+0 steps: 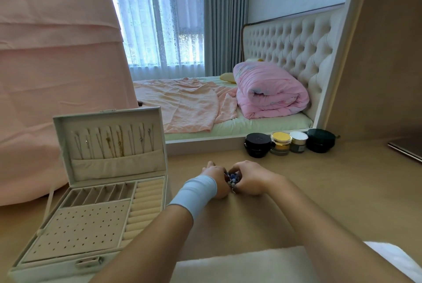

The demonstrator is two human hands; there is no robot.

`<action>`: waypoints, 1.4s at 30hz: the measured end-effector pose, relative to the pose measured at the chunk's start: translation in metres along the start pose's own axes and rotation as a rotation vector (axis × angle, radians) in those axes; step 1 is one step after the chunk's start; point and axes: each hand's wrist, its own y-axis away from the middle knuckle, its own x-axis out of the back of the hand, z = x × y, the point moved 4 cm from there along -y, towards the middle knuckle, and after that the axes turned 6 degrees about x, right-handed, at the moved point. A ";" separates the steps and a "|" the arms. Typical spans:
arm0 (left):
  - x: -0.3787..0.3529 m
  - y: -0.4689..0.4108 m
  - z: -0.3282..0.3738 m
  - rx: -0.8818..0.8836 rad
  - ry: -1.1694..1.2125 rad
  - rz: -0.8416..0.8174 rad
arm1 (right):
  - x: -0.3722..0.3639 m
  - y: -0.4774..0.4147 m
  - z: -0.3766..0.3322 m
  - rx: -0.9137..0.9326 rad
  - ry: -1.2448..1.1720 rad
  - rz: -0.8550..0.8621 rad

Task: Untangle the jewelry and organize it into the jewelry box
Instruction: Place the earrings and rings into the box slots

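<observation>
Nearest the lens, a white cloth (239,264) is lying across the bottom edge of the frame, and both bare forearms are reaching over it toward the middle of the wooden tabletop (319,202). At frame centre the left hand (214,180), wearing a pale blue wristband (196,193), and the right hand (250,177) are meeting close together. Each is curling its fingers in and pinching the jewelry tangle (231,180) between them. That tangle is showing as a small clump of blue and pale beads with a bit of silver metal hanging at its lower end. Whether it is resting on the table or hovering just over it, I cannot tell. It is bunched too tightly to be offering any clear long axis.

Over at the lower left of the frame, the jewelry box (57,269) is standing open, well apart from the hands. Any freed piece is therefore going to have to travel leftward, and the left hand is the nearer one. Its ring rolls (143,202) are running along the side closest to the hands, the perforated earring panel (80,230) is lying further left, and thin necklaces (118,143) are hanging in the raised lid.

Four cosmetic jars (280,143) are lining up to the upper right of the hands. No lettering is reading clearly anywhere; a faint mark on one black lid is too small to make out.
</observation>
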 end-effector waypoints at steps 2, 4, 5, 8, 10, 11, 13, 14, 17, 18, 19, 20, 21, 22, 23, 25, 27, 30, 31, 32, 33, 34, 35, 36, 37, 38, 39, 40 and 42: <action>-0.006 0.014 0.007 -0.031 -0.005 -0.005 | -0.001 0.013 0.004 -0.017 0.000 -0.007; -0.010 0.027 0.013 -0.068 0.001 -0.007 | -0.002 0.024 0.007 -0.038 -0.007 -0.021; -0.011 0.034 0.015 -0.090 0.009 -0.008 | -0.001 0.029 0.007 -0.043 -0.007 -0.024; -0.010 0.051 0.018 -0.137 0.015 -0.010 | 0.002 0.044 0.002 -0.034 0.032 -0.018; -0.006 0.061 0.013 -0.147 -0.015 0.000 | 0.005 0.052 -0.004 -0.024 0.075 0.008; -0.004 0.064 0.008 -0.152 -0.027 0.009 | 0.007 0.054 -0.008 -0.021 0.089 0.023; 0.005 0.075 -0.002 -0.160 -0.026 0.057 | 0.009 0.059 -0.018 -0.009 0.112 0.057; 0.011 0.081 -0.008 -0.180 -0.019 0.101 | 0.010 0.061 -0.026 0.002 0.134 0.078; 0.029 0.096 -0.031 -0.224 0.002 0.236 | 0.009 0.064 -0.056 0.048 0.211 0.136; 0.034 0.101 -0.042 -0.223 0.011 0.269 | 0.007 0.065 -0.069 0.086 0.207 0.146; 0.039 0.106 -0.053 -0.218 0.013 0.306 | 0.004 0.067 -0.083 0.134 0.182 0.148; 0.045 0.113 -0.065 -0.209 -0.004 0.352 | -0.001 0.070 -0.098 0.182 0.149 0.146; 0.049 0.122 -0.077 -0.194 -0.035 0.397 | -0.006 0.073 -0.113 0.220 0.119 0.140; 0.054 0.129 -0.089 -0.169 -0.080 0.433 | -0.013 0.075 -0.127 0.251 0.100 0.127; 0.056 0.134 -0.101 -0.134 -0.127 0.450 | -0.019 0.076 -0.138 0.277 0.086 0.110; 0.059 0.145 -0.126 -0.048 -0.201 0.421 | -0.035 0.079 -0.161 0.323 0.058 0.073; 0.054 0.150 -0.150 0.032 -0.234 0.332 | -0.049 0.082 -0.179 0.341 0.013 0.038; 0.039 0.149 -0.172 0.048 -0.227 0.188 | -0.065 0.084 -0.194 0.361 -0.017 -0.018; 0.036 0.147 -0.174 0.037 -0.222 0.180 | -0.067 0.084 -0.195 0.374 0.015 -0.035; 0.034 0.144 -0.176 0.029 -0.218 0.188 | -0.068 0.083 -0.194 0.382 0.059 -0.048; 0.034 0.142 -0.176 0.023 -0.216 0.197 | -0.068 0.082 -0.193 0.387 0.100 -0.052; 0.035 0.140 -0.176 0.021 -0.212 0.198 | -0.067 0.080 -0.190 0.388 0.130 -0.055; 0.034 0.138 -0.175 0.017 -0.211 0.192 | -0.067 0.079 -0.187 0.383 0.148 -0.056; 0.033 0.135 -0.174 0.012 -0.212 0.185 | -0.065 0.078 -0.183 0.377 0.158 -0.049; 0.033 0.133 -0.172 0.004 -0.216 0.181 | -0.064 0.077 -0.178 0.378 0.167 -0.036; 0.032 0.131 -0.168 0.000 -0.219 0.176 | -0.062 0.077 -0.174 0.381 0.173 -0.022; 0.032 0.129 -0.164 -0.004 -0.219 0.173 | -0.060 0.076 -0.169 0.379 0.172 -0.014; 0.032 0.127 -0.158 -0.008 -0.217 0.169 | -0.058 0.075 -0.163 0.374 0.167 -0.010; 0.032 0.124 -0.144 -0.021 -0.220 0.167 | -0.052 0.075 -0.150 0.353 0.152 0.000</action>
